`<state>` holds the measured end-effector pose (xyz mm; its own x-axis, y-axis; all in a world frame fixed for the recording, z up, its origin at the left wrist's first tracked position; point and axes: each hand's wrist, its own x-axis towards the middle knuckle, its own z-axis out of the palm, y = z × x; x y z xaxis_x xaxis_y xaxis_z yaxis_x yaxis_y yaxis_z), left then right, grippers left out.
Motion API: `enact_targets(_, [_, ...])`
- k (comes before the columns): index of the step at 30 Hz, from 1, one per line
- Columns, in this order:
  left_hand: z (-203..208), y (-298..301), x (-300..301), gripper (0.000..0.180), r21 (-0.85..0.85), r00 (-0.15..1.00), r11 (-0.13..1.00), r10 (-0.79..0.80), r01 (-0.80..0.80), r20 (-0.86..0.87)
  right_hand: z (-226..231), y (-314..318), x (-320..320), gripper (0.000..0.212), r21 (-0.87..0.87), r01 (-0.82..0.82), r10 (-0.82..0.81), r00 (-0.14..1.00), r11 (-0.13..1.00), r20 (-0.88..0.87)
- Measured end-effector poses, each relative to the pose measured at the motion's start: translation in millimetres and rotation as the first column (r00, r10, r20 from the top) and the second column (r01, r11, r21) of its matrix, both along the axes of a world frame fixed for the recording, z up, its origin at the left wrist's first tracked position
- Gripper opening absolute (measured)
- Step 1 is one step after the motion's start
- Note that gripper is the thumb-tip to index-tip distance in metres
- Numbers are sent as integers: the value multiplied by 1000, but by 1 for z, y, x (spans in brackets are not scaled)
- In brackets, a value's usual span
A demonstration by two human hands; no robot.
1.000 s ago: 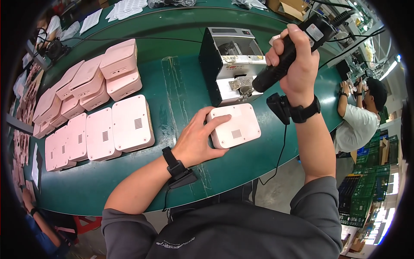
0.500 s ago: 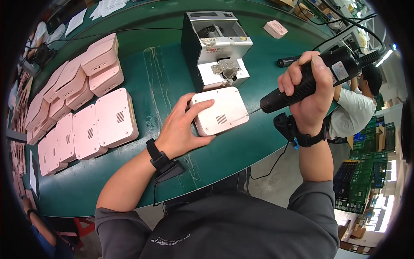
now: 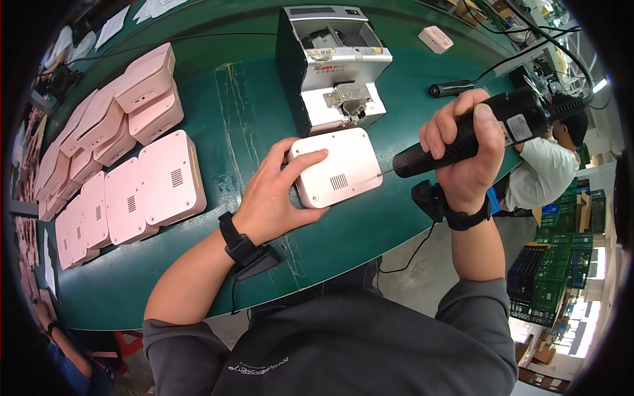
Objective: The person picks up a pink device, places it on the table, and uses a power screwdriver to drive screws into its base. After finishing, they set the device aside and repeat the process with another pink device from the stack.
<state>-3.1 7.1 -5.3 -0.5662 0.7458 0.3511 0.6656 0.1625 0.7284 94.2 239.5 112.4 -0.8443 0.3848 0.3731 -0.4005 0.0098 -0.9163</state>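
Note:
A pale pink plastic casing (image 3: 337, 165) lies on the green bench with its screw holes and vent slots facing up. My left hand (image 3: 269, 185) grips its left side, thumb along the near edge and fingers over the top. In my right hand (image 3: 467, 142) is a black electric screwdriver (image 3: 456, 146), held tilted with the fingers wrapped round its body. Its thin bit reaches the screw hole at the casing's right corner. Just beyond the casing stands a black and silver screw feeder (image 3: 337, 72).
Several similar pink casings (image 3: 168, 178) are lined up and stacked at the left of the bench (image 3: 257, 290). A smaller pink box (image 3: 435, 39) and a black cylindrical tool (image 3: 452, 88) lie at the far right. Another person (image 3: 545, 168) sits at the right, near green crates (image 3: 555, 277).
The view has shifted slightly. My right hand and the screwdriver have moved a little left and nearer the casing; my left hand keeps its hold.

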Motion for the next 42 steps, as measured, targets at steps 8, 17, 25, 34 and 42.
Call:
enact_targets(8, [2, -2, 1, 77, -5, 1000, 1000, -8, 8, 12, 43, -4, -54, 30, 12, 8, -6, 985, 1000, -172])
enact_targets(17, [-1, -3, 1, 80, -17, 1000, 1000, -6, 6, 13, 32, -8, -74, 31, 66, 70, -68, 997, 995, -22])
enact_targets(25, [-6, -4, -2, 80, 8, 1000, 1000, -10, 10, 15, 30, -33, -4, 34, -22, -125, 123, 990, 992, -72])
enact_targets(34, [3, -4, 1, 79, 15, 1000, 1000, -14, 14, 19, 36, -17, -51, 29, 14, 41, -37, 976, 999, -215])
enact_targets(42, [-3, -3, 1, 80, -1, 1000, 1000, -12, 12, 4, 37, -7, -90, 29, 40, 90, -84, 988, 995, -133])
